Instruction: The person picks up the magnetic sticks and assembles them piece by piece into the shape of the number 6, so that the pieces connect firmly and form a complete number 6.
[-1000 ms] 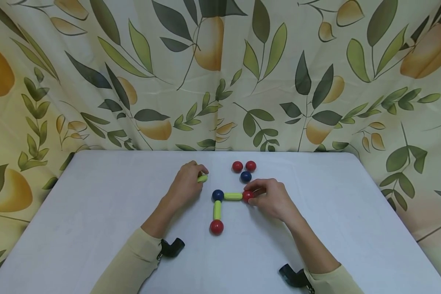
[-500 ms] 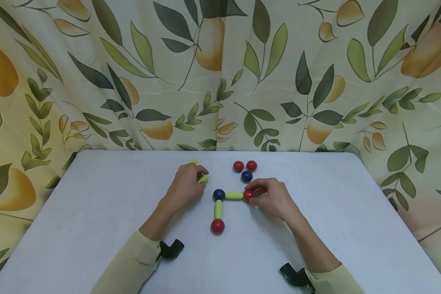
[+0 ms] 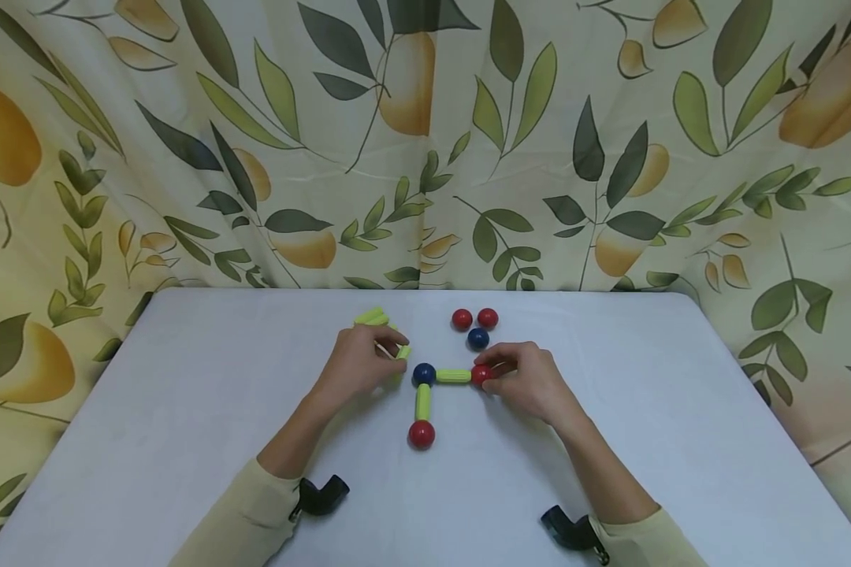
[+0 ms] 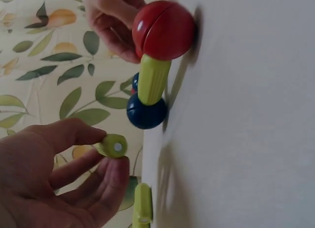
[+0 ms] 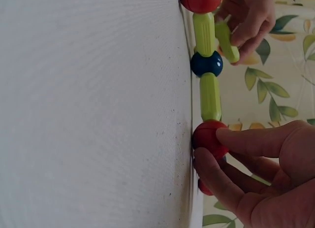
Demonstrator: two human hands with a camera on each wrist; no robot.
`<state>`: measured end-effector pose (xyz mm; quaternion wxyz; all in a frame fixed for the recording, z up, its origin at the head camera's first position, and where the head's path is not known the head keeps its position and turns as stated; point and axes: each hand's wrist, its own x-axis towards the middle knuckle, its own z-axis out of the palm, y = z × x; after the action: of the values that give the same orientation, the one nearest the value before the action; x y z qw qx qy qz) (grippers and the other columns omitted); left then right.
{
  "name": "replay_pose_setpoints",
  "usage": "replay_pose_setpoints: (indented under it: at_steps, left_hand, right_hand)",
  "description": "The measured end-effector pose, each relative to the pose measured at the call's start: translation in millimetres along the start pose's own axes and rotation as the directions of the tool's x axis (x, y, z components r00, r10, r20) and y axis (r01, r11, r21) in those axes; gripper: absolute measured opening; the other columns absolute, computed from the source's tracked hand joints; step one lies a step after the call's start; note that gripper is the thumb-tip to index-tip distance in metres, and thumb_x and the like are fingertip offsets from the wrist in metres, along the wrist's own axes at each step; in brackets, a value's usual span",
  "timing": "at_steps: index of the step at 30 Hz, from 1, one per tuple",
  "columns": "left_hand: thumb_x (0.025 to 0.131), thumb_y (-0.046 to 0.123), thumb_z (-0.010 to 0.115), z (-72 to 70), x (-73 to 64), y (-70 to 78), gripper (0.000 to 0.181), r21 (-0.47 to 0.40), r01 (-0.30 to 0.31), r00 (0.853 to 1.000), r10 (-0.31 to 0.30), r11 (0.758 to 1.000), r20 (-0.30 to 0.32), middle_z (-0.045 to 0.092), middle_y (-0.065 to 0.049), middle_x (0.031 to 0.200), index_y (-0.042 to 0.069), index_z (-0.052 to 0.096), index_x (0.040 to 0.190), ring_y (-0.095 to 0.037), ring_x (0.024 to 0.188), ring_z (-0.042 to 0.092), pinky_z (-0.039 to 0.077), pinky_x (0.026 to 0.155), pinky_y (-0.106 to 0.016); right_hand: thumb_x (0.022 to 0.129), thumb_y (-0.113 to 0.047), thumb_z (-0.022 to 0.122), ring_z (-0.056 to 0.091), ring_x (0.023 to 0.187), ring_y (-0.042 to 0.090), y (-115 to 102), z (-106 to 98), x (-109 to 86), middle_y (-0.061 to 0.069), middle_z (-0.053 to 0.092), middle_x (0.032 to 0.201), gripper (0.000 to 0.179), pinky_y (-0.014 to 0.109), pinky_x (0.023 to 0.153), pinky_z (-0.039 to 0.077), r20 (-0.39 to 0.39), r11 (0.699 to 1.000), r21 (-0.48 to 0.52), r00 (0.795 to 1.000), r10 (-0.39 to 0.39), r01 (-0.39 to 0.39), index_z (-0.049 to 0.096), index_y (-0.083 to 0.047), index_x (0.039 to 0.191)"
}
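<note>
Leaf-printed fabric (image 3: 468,181) is hanging behind the white table (image 3: 184,409). Left of the frame's centre, the left hand (image 3: 358,358) is drawing away from the loose rods (image 3: 372,316), thumb and fingers pinching a green rod (image 3: 403,353), which now seems free for joining; the right hand (image 3: 528,382) is pinching the joined piece's (image 3: 424,375) right-end red ball (image 3: 480,375).

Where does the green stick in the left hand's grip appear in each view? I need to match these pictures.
Head: held green stick slightly left of centre, below the middle.
Left wrist: held green stick left of centre, below the middle, nearly end-on.
Right wrist: held green stick near the top, right of centre.
Shared landmark: the corner blue ball, near it in all three pictures.
</note>
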<state>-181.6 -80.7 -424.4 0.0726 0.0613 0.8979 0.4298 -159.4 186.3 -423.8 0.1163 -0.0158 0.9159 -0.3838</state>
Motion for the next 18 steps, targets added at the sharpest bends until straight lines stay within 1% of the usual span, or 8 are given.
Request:
replay_pose_setpoints:
  at_steps: [4,6,9,11,14,18]
  left_hand:
    - [0.087,0.014,0.083,2.3,-10.7,-3.1,0.021,-0.094,0.011,1.000,-0.010,0.996,0.010,0.073,0.000,0.091,0.016,0.081,0.107,-0.015,0.079,0.068,0.057,0.065,-0.027]
    - [0.086,0.014,0.083,2.5,-16.4,-4.7,0.020,-0.147,0.026,1.000,-0.024,0.989,0.016,0.073,0.000,0.091,0.016,0.081,0.106,-0.015,0.077,0.069,0.057,0.064,-0.027]
    - [0.085,0.011,0.082,1.9,-24.3,-5.5,0.020,-0.227,0.049,0.999,-0.044,0.973,0.025,0.074,-0.002,0.091,0.015,0.081,0.105,-0.015,0.074,0.071,0.057,0.065,-0.027]
    - [0.085,0.010,0.082,1.1,-29.4,-5.3,0.020,-0.278,0.078,0.997,-0.071,0.957,0.034,0.074,-0.003,0.091,0.014,0.081,0.104,-0.016,0.073,0.072,0.058,0.067,-0.029]
    - [0.085,0.010,0.082,0.6,-37.1,-4.5,0.020,-0.317,0.108,0.994,-0.100,0.942,0.044,0.074,-0.004,0.092,0.014,0.081,0.105,-0.017,0.073,0.072,0.058,0.070,-0.031]
    - [0.086,0.012,0.083,2.0,-46.9,-3.1,0.021,-0.336,0.141,0.990,-0.130,0.931,0.056,0.073,-0.003,0.093,0.016,0.080,0.107,-0.018,0.073,0.072,0.057,0.071,-0.031]
  right_hand:
    - [0.090,-0.006,0.079,0.069,0.104,0.024,0.4,-0.9,-0.2,0.006,0.077,0.108,0.031,0.038,0.086,0.059,-0.001,1.000,-0.002,1.000,-0.002,0.002,0.076,-0.011,0.120]
    - [0.090,-0.006,0.079,0.069,0.104,0.024,0.6,-1.2,-0.2,0.006,0.077,0.108,0.031,0.038,0.087,0.059,-0.001,1.000,-0.002,1.000,-0.004,0.004,0.076,-0.011,0.120]
    - [0.089,-0.006,0.080,0.068,0.103,0.024,1.0,-1.5,-0.1,0.006,0.077,0.107,0.031,0.038,0.087,0.059,-0.005,1.000,-0.003,1.000,-0.006,0.006,0.077,-0.012,0.119]
    - [0.089,-0.006,0.079,0.068,0.103,0.024,1.3,-1.4,0.0,0.006,0.077,0.107,0.031,0.038,0.087,0.059,-0.003,1.000,-0.003,1.000,-0.006,0.006,0.077,-0.011,0.120]
    - [0.089,-0.006,0.079,0.068,0.103,0.024,2.0,-0.8,0.3,0.005,0.077,0.107,0.031,0.038,0.087,0.059,0.000,1.000,-0.001,1.000,-0.004,0.004,0.076,-0.011,0.120]
    - [0.089,-0.006,0.080,0.068,0.103,0.023,2.3,0.4,0.7,0.005,0.077,0.107,0.031,0.038,0.087,0.059,0.000,1.000,0.003,1.000,-0.006,0.006,0.077,-0.011,0.120]
